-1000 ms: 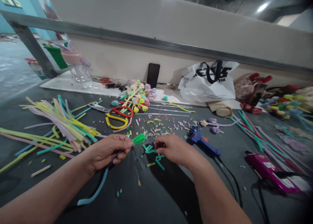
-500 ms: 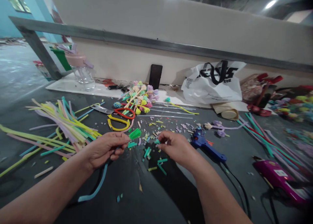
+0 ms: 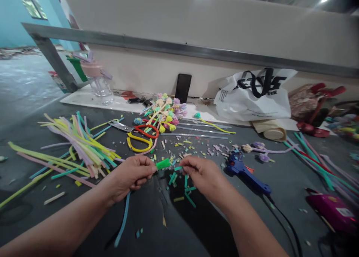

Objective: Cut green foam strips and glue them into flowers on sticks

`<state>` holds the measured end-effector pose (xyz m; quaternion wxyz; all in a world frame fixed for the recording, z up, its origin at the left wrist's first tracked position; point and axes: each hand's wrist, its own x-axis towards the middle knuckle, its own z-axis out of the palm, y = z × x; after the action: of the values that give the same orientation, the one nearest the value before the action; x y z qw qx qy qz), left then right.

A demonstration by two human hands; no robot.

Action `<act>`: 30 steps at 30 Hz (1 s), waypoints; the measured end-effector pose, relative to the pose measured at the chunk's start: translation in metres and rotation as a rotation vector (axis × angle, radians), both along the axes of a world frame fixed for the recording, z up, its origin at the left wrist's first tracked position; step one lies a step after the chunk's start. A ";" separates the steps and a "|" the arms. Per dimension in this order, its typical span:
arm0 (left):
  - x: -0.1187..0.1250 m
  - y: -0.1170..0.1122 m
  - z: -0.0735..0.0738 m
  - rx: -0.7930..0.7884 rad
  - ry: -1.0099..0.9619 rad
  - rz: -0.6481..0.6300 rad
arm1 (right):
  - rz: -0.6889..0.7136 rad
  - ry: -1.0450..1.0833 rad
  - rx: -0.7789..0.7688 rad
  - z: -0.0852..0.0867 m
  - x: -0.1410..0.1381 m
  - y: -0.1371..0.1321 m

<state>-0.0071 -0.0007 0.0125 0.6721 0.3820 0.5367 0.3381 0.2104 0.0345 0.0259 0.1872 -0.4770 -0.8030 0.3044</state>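
Note:
My left hand [image 3: 134,174] is closed around a blue pipe-cleaner stem [image 3: 122,221] with a small green tufted head [image 3: 163,163] poking out past the thumb. The stem hangs down and curls onto the dark table [image 3: 174,227]. My right hand [image 3: 202,173] pinches a short teal piece [image 3: 177,168] just right of the green head. Several short green and teal cut pieces [image 3: 186,186] lie on the table below the two hands.
A pile of long pastel pipe cleaners [image 3: 75,141] lies left. Red and yellow scissors [image 3: 140,133] and finished flowers [image 3: 164,113] sit behind. A blue glue gun [image 3: 246,171] with its cord lies right, a pink device [image 3: 332,210] further right, a white bag [image 3: 255,96] at the wall.
The view has drifted, shifting the table's contents right in the frame. My right hand picked a teal piece off the table and brought it up close to the green head in my left hand.

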 end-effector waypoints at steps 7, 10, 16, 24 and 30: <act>0.008 -0.004 0.001 0.025 0.127 -0.009 | -0.056 0.002 0.027 0.002 -0.011 -0.010; 0.010 -0.004 0.002 0.046 0.181 -0.027 | 0.008 -0.062 0.145 0.006 -0.013 -0.014; 0.013 -0.006 0.002 0.105 0.310 -0.041 | 0.093 -0.125 0.296 0.005 -0.016 -0.016; 0.013 -0.006 -0.006 0.185 0.313 -0.073 | 0.125 -0.171 0.312 0.001 -0.019 -0.018; 0.012 -0.005 -0.012 0.260 0.312 -0.086 | 0.114 -0.150 0.307 0.001 -0.019 -0.018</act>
<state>0.0046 -0.0053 0.0010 0.5395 0.5360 0.5694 0.3123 0.1911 0.0160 0.0268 0.1799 -0.4177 -0.8776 0.1520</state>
